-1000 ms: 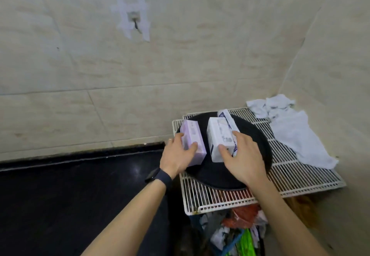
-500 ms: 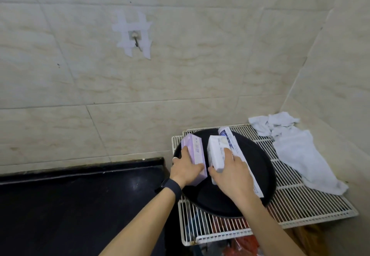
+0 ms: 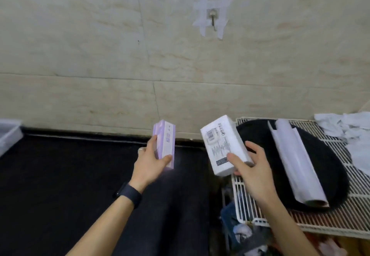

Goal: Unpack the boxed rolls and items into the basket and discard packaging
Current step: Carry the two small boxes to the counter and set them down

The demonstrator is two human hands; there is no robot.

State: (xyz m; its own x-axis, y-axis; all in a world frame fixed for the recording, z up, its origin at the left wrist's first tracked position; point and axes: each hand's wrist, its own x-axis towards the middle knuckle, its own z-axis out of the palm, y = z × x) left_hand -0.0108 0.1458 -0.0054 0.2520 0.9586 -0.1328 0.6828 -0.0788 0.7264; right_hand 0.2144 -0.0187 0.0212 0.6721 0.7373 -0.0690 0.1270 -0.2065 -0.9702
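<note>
Hands: left hand (image 3: 149, 163) grips the purple box (image 3: 165, 143) upright over the black desk (image 3: 60, 175); right hand (image 3: 250, 165) grips the white box (image 3: 225, 145), tilted.
Tray: black tray (image 3: 256, 133) on the wire rack (image 3: 340, 223), long white roll (image 3: 296, 161) lying across it.

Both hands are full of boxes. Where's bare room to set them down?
Best: the black countertop, bare from the clear bin at left to the wire rack. The left of the black tray, beside the long roll, is also free. The rack's far right is crowded with white cloths.
</note>
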